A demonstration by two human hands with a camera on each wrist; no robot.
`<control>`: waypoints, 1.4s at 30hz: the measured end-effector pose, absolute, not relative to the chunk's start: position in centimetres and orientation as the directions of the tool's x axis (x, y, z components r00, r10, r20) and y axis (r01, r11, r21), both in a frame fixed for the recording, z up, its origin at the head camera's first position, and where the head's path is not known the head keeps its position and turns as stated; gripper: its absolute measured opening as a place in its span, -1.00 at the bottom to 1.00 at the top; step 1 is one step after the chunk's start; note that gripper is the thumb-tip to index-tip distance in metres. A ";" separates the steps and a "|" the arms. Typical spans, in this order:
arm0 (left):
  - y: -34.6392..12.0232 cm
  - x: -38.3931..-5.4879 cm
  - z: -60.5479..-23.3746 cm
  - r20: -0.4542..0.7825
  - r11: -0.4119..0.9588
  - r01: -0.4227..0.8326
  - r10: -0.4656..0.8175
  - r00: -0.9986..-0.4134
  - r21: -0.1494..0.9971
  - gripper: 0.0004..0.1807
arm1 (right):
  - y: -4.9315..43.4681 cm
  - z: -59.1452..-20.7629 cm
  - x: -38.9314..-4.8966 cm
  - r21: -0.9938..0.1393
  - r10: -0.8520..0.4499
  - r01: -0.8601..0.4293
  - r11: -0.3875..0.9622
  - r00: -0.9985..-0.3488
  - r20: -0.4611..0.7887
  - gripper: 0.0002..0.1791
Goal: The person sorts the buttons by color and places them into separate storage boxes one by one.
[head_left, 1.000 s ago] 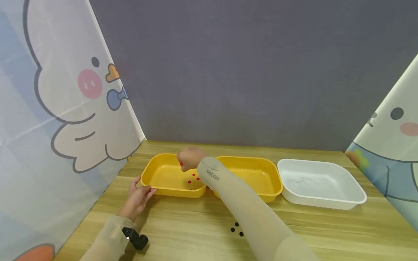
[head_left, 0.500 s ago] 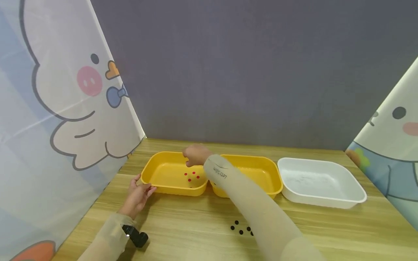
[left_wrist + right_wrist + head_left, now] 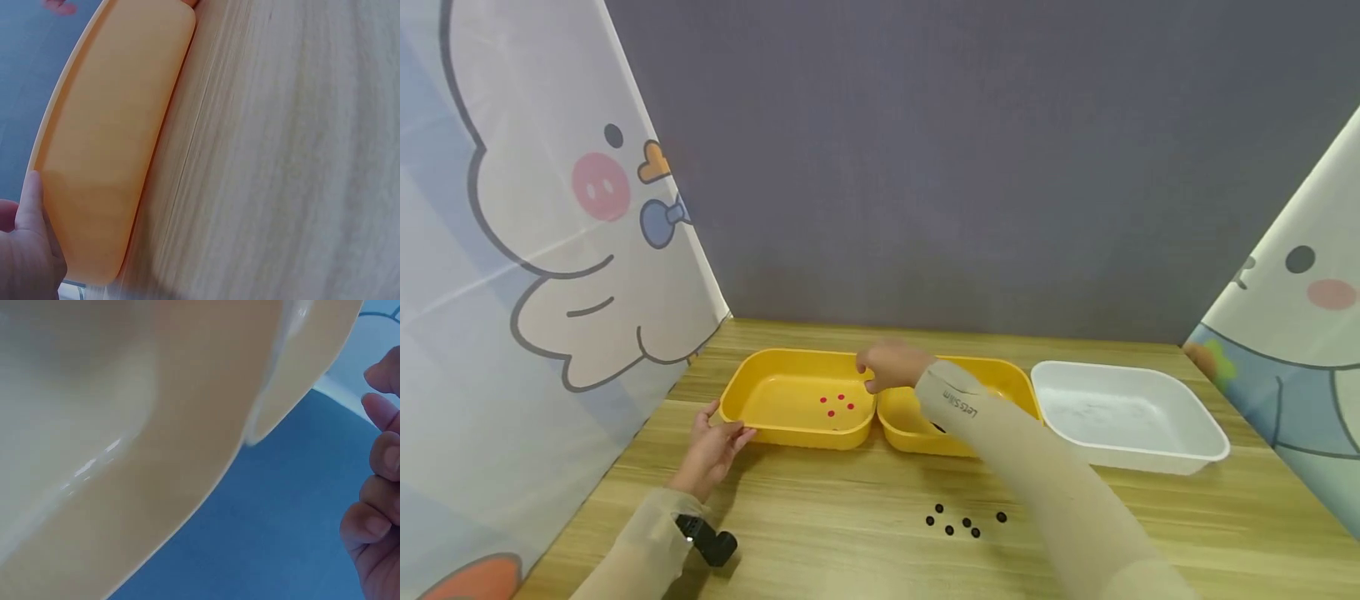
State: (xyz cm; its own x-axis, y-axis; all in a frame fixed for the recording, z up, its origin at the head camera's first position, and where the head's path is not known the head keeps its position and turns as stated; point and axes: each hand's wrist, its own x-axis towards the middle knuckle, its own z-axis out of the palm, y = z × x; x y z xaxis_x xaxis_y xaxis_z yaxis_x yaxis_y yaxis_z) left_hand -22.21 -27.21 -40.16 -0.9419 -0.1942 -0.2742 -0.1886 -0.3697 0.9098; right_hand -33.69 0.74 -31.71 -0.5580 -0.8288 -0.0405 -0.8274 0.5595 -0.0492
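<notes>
My left hand (image 3: 711, 450) grips the near left corner of the left yellow tray (image 3: 797, 437); its thumb lies against the tray's wall in the left wrist view. Small red discs (image 3: 831, 413) lie on that tray's floor, towards the right. Above the join of the two yellow trays is my right hand (image 3: 895, 364). Seen in the right wrist view, its fingers (image 3: 369, 522) are loosely curled with nothing between thumb and forefinger. The second yellow tray (image 3: 917, 442) is partly covered by the right arm. A dark item (image 3: 938, 427) shows inside it beside the sleeve.
A white tray (image 3: 1150, 460) stands to the right of the yellow ones. Several small black discs (image 3: 950, 530) lie on the wooden table (image 3: 820, 517) in front. A grey panel (image 3: 955, 167) rises behind, with printed cloths at both sides.
My right hand has moved right, from over the left tray to the join between the yellow trays. The red disc it held now lies in the left tray. The left hand keeps its place.
</notes>
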 end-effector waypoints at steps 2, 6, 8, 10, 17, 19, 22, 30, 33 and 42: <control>-27.1 -22.3 -40.0 -0.277 -0.373 -0.190 -0.194 -0.941 0.908 -0.15 | 2.2 -31.9 -33.6 -0.063 -0.829 -0.827 0.559 -0.559 -0.021 -0.74; -27.0 -22.5 -39.8 -0.286 -0.387 -0.199 -0.181 -0.941 0.900 -0.14 | 4.9 -32.4 -32.9 -0.029 -0.850 -0.850 0.526 -0.526 0.010 -0.79; -27.0 -22.6 -39.7 -0.284 -0.393 -0.198 -0.175 -0.943 0.898 -0.15 | 6.1 -32.6 -32.2 -0.013 -0.857 -0.857 0.515 -0.515 0.003 -0.80; -27.1 -22.6 -39.7 -0.282 -0.392 -0.195 -0.176 -0.943 0.899 -0.15 | 7.2 -33.0 -31.4 0.006 -0.864 -0.864 0.503 -0.503 -0.007 -0.81; -27.4 -22.1 -39.8 -0.288 -0.371 -0.206 -0.181 -0.940 0.905 -0.14 | 10.4 -34.6 -29.0 0.025 -0.860 -0.859 0.511 -0.511 -0.007 -0.80; -27.6 -22.0 -39.8 -0.293 -0.370 -0.212 -0.178 -0.939 0.904 -0.14 | 11.0 -35.0 -28.5 0.024 -0.859 -0.859 0.511 -0.512 -0.004 -0.81; -27.7 -21.9 -39.8 -0.298 -0.379 -0.215 -0.174 -0.939 0.900 -0.13 | 11.6 -35.3 -27.6 0.055 -0.879 -0.877 0.477 -0.476 0.024 -0.84; -27.8 -21.9 -39.9 -0.309 -0.391 -0.227 -0.160 -0.938 0.892 -0.12 | 13.2 -36.1 -25.9 0.110 -0.916 -0.913 0.394 -0.380 0.126 -0.88; -27.8 -22.0 -40.0 -0.310 -0.388 -0.230 -0.160 -0.937 0.893 -0.12 | 13.6 -36.7 -25.5 0.115 -0.919 -0.916 0.384 -0.368 0.138 -0.88; -27.7 -22.0 -40.0 -0.319 -0.411 -0.237 -0.144 -0.937 0.880 -0.12 | 14.6 -37.8 -24.2 0.077 -0.923 -0.927 0.368 -0.354 0.154 -0.89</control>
State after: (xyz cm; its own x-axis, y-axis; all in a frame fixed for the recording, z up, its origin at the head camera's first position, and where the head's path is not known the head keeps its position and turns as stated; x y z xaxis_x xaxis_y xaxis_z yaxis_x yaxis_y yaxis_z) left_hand -22.05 -27.72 -39.98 -0.9366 -0.1437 -0.3194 -0.2370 -0.4113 0.8801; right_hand -24.21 14.59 -37.77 -0.3539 -0.9226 0.1537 -0.9266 0.3682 0.0768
